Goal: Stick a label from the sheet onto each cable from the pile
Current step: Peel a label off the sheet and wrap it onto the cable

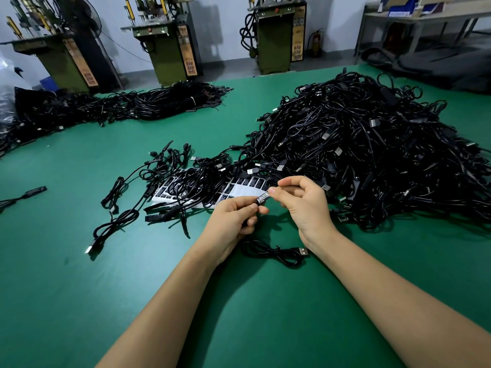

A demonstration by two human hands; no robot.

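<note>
We saw a green desk (79, 288) bearing a big cable pile (372, 155) at right, bundled cables (170, 104) far left, a label sheet (239, 185) under loose cables (170, 181), and one cable (276, 252) near us

1. The cable being worked on (276, 253) was thin and black. Its small inline block (263, 199), raised off the table at centre frame, carried a dark label with white print. Its loose coil lay at 6 o'clock from the block, with the silver USB plug at the coil's 3 o'clock end.
2. The label sheet (240, 185) was white with rows of dark rectangular labels. It lay flat at 10 o'clock from the block, partly buried under cables.
3. The pile (372, 155) was a large tangled heap of black cables with silver plugs at 1 to 2 o'clock.
4. Several separate cables (119, 224) lay spread at 9 o'clock.
</note>
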